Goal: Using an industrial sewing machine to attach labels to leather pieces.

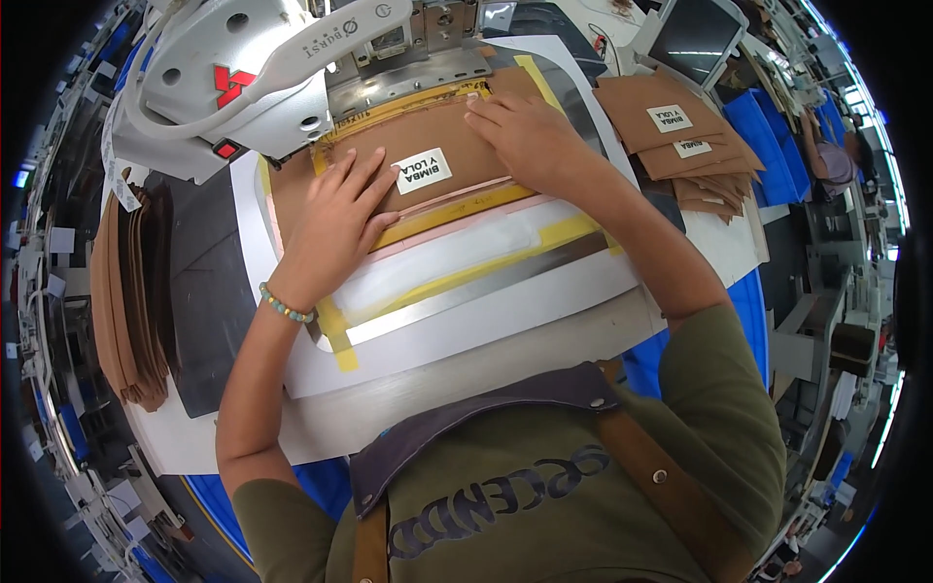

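Note:
A brown leather-like piece (437, 141) with a white label (424, 171) lies in a yellow-taped frame on the white machine plate (486, 321). My left hand (335, 219) lies flat on the piece's left part, fingers spread toward the label. My right hand (525, 131) presses flat on its upper right part, fingertips near the metal clamp (408, 83). Neither hand grips anything. The white sewing machine head (243, 78) stands just above my left hand.
A stack of brown pieces with white labels (680, 136) lies at the right. More brown pieces (126, 301) are stacked at the left edge. A monitor (695, 39) stands at the upper right, with blue bins (773, 141) beside it. Another person (831, 160) is at the far right.

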Demonstrator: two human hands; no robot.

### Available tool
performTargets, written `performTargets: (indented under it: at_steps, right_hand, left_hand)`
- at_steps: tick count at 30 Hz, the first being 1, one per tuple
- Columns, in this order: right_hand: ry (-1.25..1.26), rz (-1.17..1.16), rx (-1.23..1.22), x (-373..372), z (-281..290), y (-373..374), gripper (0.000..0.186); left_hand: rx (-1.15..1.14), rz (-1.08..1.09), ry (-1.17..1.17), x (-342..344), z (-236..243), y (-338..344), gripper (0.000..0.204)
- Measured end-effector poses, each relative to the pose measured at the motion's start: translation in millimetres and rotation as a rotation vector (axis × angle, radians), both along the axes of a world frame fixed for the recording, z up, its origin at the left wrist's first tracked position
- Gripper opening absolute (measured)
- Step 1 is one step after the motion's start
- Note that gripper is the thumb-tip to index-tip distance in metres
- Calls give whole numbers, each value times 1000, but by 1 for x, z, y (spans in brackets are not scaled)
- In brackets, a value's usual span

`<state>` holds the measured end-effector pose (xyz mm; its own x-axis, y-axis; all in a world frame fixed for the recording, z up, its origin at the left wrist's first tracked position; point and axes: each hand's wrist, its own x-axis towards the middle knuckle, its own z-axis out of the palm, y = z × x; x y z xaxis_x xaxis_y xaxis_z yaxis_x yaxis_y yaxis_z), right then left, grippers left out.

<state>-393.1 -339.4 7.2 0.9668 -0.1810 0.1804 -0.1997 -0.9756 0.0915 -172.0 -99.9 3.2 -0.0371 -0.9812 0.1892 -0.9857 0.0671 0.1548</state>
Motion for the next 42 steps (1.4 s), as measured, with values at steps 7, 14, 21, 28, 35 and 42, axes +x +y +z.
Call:
performTargets:
  at_steps: [7, 14, 21, 28, 35, 42]
  right_hand:
    - [32, 5, 28, 9, 10, 2, 44]
    - [-151, 133, 22, 8, -3, -12, 28]
    - [-35, 85, 99, 11, 7, -10, 38]
    - [-91, 161, 110, 20, 6, -6, 37]
    - [-103, 244, 108, 45, 5, 6, 35]
    - [-83, 284, 101, 66, 11, 21, 30]
  left_hand:
    - [13, 30, -60, 0, 1, -2, 59]
    - [-35, 31, -74, -1, 1, -5, 55]
    - [-32, 59, -84, -5, 3, -7, 52]
    - [-45, 80, -91, -6, 7, -7, 50]
    - [-69, 39, -15, -4, 7, -7, 47]
    - [-57, 31, -10, 0, 6, -5, 49]
